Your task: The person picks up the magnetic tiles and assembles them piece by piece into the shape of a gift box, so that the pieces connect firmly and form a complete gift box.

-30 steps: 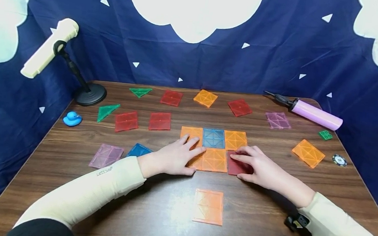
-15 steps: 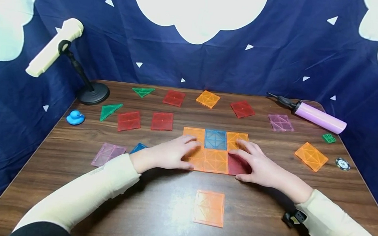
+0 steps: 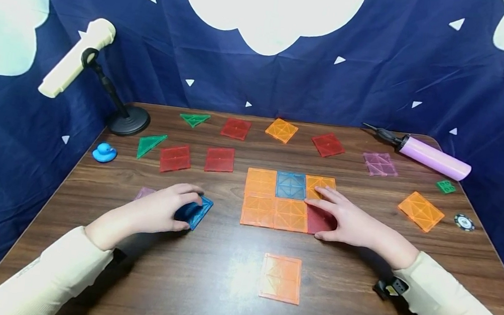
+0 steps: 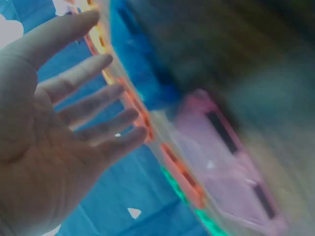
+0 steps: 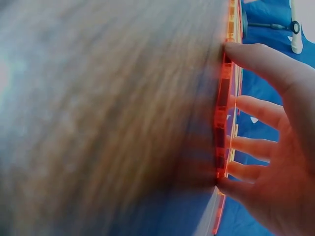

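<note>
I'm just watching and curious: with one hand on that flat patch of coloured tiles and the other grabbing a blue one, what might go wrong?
1. The left hand grips the blue tile tilted up on one edge; it could slip from the fingers.
2. The right hand only rests on the red tile, so a nudge might shift the joined tile patch.

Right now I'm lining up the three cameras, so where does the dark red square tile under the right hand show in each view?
Head: the dark red tile lies right of centre, at the grid's near right corner, under the right hand.
Left wrist: not in it.
Right wrist: seen edge-on as a red strip against the fingers.
Shared landmark: the wooden table, also.
</note>
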### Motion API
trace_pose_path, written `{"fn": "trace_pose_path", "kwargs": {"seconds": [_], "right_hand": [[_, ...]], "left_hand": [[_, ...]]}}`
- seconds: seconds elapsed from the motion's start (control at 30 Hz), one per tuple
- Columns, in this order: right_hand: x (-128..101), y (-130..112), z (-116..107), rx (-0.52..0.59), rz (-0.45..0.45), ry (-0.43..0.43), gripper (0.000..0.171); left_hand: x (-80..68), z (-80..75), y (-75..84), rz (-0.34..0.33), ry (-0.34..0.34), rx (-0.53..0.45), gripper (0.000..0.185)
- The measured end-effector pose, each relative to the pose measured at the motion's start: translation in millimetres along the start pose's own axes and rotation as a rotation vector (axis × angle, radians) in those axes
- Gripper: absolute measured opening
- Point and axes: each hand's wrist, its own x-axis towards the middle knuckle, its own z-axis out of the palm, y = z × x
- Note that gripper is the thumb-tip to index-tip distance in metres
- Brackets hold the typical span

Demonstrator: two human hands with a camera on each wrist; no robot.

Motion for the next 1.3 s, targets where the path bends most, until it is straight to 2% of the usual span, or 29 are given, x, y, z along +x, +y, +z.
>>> {"fn": "trace_pose_path", "kwargs": {"seconds": [0.13, 0.27, 0.57, 0.8, 1.0, 1.13, 1.3], "right_hand": [[-1, 1, -1, -0.004, 0.005, 0.001, 0.072], [-2, 2, 0, -0.004, 0.011, -0.002, 0.072], [1, 0, 1, 0.004, 0.023, -0.009, 0.071], [2, -2, 0, -0.002, 0.02, -0.002, 0.071], [2, -3, -1, 0.001, 0.025, -0.001, 0.071], [2, -3, -1, 0.0, 0.025, -0.001, 0.071], [2, -3, 0, -0.012, 0.024, -0.001, 0.072]], "left_hand": [[-3.8, 3.9, -5.3, 0.034, -0.009, -0.001, 0.049], [3.2, 11.5, -4.9, 0.055, 0.023, 0.025, 0.05], [27.3, 25.9, 18.6, 0.029, 0.117, 0.114, 0.052], [40.9, 29.5, 30.1, 0.059, 0.146, 0.169, 0.05], [47.1, 28.9, 36.3, 0.064, 0.133, 0.193, 0.049], [49.1, 26.2, 35.6, 0.041, 0.107, 0.151, 0.05], [60.2, 11.5, 23.0, 0.021, 0.052, 0.0, 0.043]]}}
